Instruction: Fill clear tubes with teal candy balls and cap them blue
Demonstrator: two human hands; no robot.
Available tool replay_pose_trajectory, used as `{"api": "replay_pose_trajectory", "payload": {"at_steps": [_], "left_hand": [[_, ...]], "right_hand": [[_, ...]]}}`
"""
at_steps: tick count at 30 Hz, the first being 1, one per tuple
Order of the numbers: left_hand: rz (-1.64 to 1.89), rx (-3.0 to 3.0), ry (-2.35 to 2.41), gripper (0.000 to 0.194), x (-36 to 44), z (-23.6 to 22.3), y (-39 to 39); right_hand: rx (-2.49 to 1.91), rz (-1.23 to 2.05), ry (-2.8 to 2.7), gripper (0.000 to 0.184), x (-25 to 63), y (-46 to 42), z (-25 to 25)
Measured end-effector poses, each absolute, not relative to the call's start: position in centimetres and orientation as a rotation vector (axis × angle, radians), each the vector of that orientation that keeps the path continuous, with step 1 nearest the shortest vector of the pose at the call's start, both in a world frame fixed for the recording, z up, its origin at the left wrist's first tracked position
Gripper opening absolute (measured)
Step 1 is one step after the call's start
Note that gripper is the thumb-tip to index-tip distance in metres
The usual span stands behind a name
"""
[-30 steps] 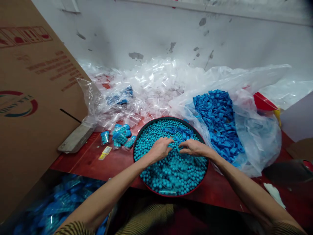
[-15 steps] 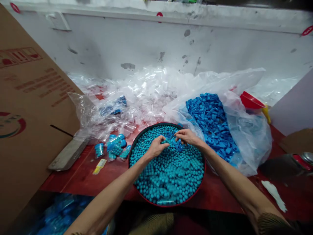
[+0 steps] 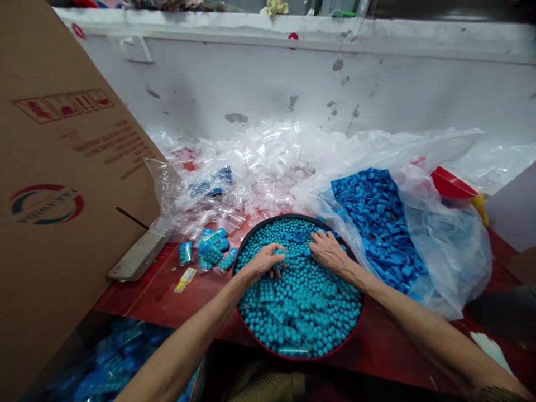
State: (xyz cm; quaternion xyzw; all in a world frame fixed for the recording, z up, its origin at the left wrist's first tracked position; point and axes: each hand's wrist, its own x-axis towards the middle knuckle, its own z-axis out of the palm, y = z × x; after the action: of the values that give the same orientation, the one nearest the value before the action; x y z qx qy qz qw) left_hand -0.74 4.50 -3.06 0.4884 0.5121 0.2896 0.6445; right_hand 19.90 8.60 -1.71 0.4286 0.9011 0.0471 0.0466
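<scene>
A round, dark-rimmed tub [image 3: 239, 324] full of turquoise beads [image 3: 293, 285] stands in front of me. Over its left half, my left hand [image 3: 266, 262] is curled round a small clear container of beads [image 3: 280, 254], mostly hidden by the fingers. My right hand [image 3: 330, 252] is palm down over the tub's right side, fingertips bent onto a blue plastic cap [image 3: 309, 252] lying on the beads. More blue caps [image 3: 295, 237] rest near the tub's far rim. Clear containers [image 3: 293, 352] lie among the beads at the near side.
Right of the tub, a plastic bag [image 3: 456, 251] lies open with many blue caps [image 3: 377, 223]. Clear empty containers [image 3: 268, 162] are heaped behind. Several filled, blue-capped containers [image 3: 213, 245] lie left, near a metal block [image 3: 138, 254] and a cardboard box [image 3: 84, 151]. A red scoop [image 3: 452, 183] is back right.
My hands have moved apart: the left lower with the container, the right turned palm down onto the blue caps. The whole view has shifted slightly to the left.
</scene>
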Motion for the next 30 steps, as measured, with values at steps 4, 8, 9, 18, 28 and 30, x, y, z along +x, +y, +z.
{"api": "replay_pose_trajectory", "payload": {"at_steps": [4,8,9,18,28,30], "left_hand": [[0.671,1.092,1.111,0.036,-0.9,-3.1,4.2],[0.747,1.043,1.003,0.039,-1.0,-3.0,3.9],[0.764,1.038,0.992,0.038,-0.9,-3.0,3.8],[0.900,1.081,0.978,0.045,0.4,-2.1,3.0],[0.962,1.048,0.992,0.050,0.7,-1.3,1.9],[0.964,1.058,1.010,0.044,1.0,-1.2,1.8]], "right_hand": [[1.546,0.037,2.653,0.019,19.2,8.4,-2.3],[1.587,-0.022,2.630,0.020,19.4,8.6,-2.9],[1.603,-0.036,2.640,0.022,19.5,8.8,-2.8],[1.642,-1.933,2.808,0.024,16.6,6.9,-2.2],[1.586,-1.875,2.776,0.020,17.2,6.2,-0.3],[1.527,-1.771,2.903,0.019,17.2,5.9,-0.3]]}}
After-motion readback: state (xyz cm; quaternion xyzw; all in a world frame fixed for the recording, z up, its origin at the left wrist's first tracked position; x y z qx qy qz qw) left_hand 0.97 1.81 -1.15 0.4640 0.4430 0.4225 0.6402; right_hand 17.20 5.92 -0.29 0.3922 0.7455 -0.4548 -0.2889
